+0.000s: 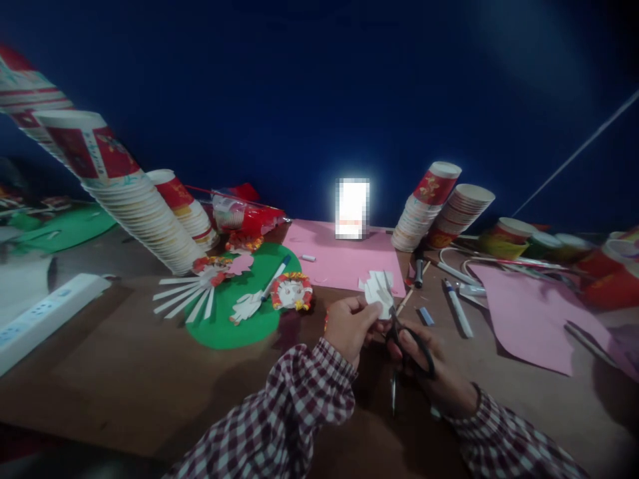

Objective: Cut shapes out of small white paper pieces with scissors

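Note:
My left hand (349,326) pinches a white hand-shaped paper cutout (377,294) between thumb and fingers above the table. Black-handled scissors (424,356) are gripped in my right hand (442,369), close beside the left. Their blades reach up to the lower right edge of the cutout; whether they touch it I cannot tell. To the left, on a green paper sheet (219,336), lie another white paper hand (246,307), a capped marker (275,276) and a round decorated paper piece (291,293) with a red and yellow rim.
Tall paper cup stacks lean at left (140,213) and right (419,209). A lit, blurred screen (352,207) stands behind pink paper (324,256). A power strip (50,319) lies far left. Right are a marker (458,309) and more pink paper (534,326).

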Demonstrator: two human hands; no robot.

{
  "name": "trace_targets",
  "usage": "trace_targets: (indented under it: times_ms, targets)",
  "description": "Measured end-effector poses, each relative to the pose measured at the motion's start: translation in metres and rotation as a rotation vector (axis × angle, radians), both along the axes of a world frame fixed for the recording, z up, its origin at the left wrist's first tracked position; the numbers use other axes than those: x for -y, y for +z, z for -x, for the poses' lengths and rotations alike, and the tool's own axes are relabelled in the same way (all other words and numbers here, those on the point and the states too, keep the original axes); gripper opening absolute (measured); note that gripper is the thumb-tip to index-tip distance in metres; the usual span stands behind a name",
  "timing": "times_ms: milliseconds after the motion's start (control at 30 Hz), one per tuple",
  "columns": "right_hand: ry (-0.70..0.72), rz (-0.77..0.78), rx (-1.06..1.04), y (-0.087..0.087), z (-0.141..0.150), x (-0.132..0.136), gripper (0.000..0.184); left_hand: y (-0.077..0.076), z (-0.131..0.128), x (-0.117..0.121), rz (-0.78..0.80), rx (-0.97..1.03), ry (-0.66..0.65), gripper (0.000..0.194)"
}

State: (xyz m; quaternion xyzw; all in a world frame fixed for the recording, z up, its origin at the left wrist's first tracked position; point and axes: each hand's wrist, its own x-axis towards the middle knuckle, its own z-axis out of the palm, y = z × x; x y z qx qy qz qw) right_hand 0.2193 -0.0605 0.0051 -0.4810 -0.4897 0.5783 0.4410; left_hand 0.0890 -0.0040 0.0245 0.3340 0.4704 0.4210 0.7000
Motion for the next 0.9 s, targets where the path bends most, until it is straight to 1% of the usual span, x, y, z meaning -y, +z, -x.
trace_targets:
  times_ms: [133, 367, 500, 633, 800, 900]
  targets:
    - [-0.006, -0.004, 0.0, 0.0, 0.001, 0.0, 0.036, 0.0, 0.001, 0.001, -0.021, 0.024, -0.02, 0.013]
    - [-0.019, 0.033, -0.024, -0.001, 0.003, -0.001, 0.035, 0.001, 0.0, 0.002, 0.004, 0.052, -0.01, 0.012]
    - [-0.022, 0.025, -0.009, -0.002, 0.001, 0.0, 0.034, -0.002, -0.001, 0.002, -0.01, 0.038, -0.014, 0.014]
    - [-0.017, -0.004, 0.01, -0.002, 0.0, 0.001, 0.032, -0.004, -0.001, 0.002, -0.017, 0.018, -0.013, 0.014]
    - [-0.05, -0.09, 0.107, 0.004, 0.002, -0.001, 0.031, 0.001, 0.0, 0.0, -0.071, 0.037, -0.015, 0.021]
    - [-0.074, -0.123, 0.158, 0.009, 0.004, -0.002, 0.031, 0.005, 0.0, 0.0, -0.021, 0.036, -0.002, 0.018]
